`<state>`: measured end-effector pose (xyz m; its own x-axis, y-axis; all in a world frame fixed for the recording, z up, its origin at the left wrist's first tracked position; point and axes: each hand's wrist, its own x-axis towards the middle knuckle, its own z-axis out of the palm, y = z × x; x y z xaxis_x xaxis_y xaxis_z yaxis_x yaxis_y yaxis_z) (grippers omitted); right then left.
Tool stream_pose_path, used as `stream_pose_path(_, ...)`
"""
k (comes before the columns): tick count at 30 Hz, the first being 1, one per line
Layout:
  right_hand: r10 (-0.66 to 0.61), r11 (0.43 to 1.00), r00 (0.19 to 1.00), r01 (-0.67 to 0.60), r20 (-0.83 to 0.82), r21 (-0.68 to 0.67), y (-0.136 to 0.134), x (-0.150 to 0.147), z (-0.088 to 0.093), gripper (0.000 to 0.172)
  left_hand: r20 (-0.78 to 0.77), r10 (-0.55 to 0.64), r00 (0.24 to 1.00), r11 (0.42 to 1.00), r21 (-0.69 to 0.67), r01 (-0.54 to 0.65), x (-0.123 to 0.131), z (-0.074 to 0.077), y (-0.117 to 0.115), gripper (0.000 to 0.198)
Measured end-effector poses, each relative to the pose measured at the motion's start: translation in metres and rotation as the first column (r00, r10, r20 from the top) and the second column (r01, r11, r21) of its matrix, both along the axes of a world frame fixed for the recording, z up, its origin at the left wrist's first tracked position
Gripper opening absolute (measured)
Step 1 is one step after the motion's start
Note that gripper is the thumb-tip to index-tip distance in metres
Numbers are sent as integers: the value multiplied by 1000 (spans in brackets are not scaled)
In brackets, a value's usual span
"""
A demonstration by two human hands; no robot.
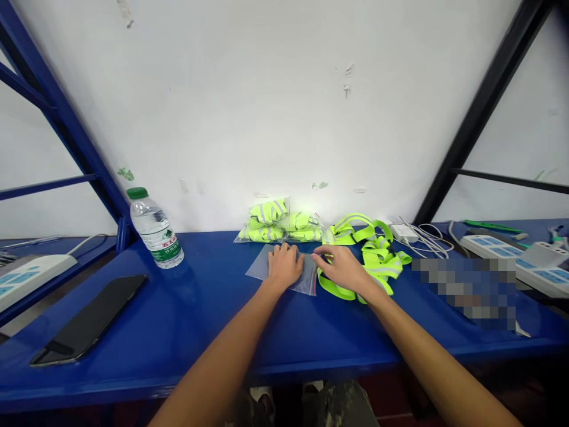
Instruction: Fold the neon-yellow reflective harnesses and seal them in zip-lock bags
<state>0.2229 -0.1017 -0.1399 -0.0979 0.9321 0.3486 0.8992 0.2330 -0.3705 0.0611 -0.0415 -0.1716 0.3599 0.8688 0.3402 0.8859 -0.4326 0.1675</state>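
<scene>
My left hand (284, 267) lies on a clear zip bag (306, 283), its fingers spread and pressing the flat bag onto the blue table. At the bag's right side, my right hand (343, 268) hovers with curved fingers and the thumb a little apart; nothing shows between them. Under and beside that hand is a loose heap of yellow-green reflective straps (380, 267) with grey stripes. Behind both hands, against the wall, several filled clear bags (269, 212) of the same straps are piled. Part of the zip bag is hidden by my left hand.
A water bottle (156, 230) with a green cap stands at the left, behind a dark phone (91, 320). Power strips (518, 264) sit to the right and far left. A white charger (403, 232) with cables lies near the wall. Metal frame posts rise on both sides.
</scene>
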Motion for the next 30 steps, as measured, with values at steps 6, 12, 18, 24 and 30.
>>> stream_pose_path(6, -168, 947, 973, 205, 161, -246, -25, 34, -6, 63, 72, 65, 995, 997, -43, -62, -9, 7, 3, 34)
stream_pose_path(12, -137, 967, 979, 165, 153, -193, -14, 22, -11, 38, 418, -297, 858, 945, -3, 328, -3, 18, -4, 38)
stream_pose_path(18, -61, 996, 886, 28, -460, -79, 2, 10, -6, 19, 464, -466, 754, 784, -178, 595, 8, 17, -29, 112)
stream_pose_path(24, 169, 985, 681, -140, -713, 100, -10, 12, 14, 42, 665, -300, 684, 917, 3, 399, 8, 20, -14, 47)
stream_pose_path(30, 55, 995, 983, -69, -175, -78, -17, 42, 18, 81, 937, -63, 344, 984, 1, 177, -7, 34, 16, 22)
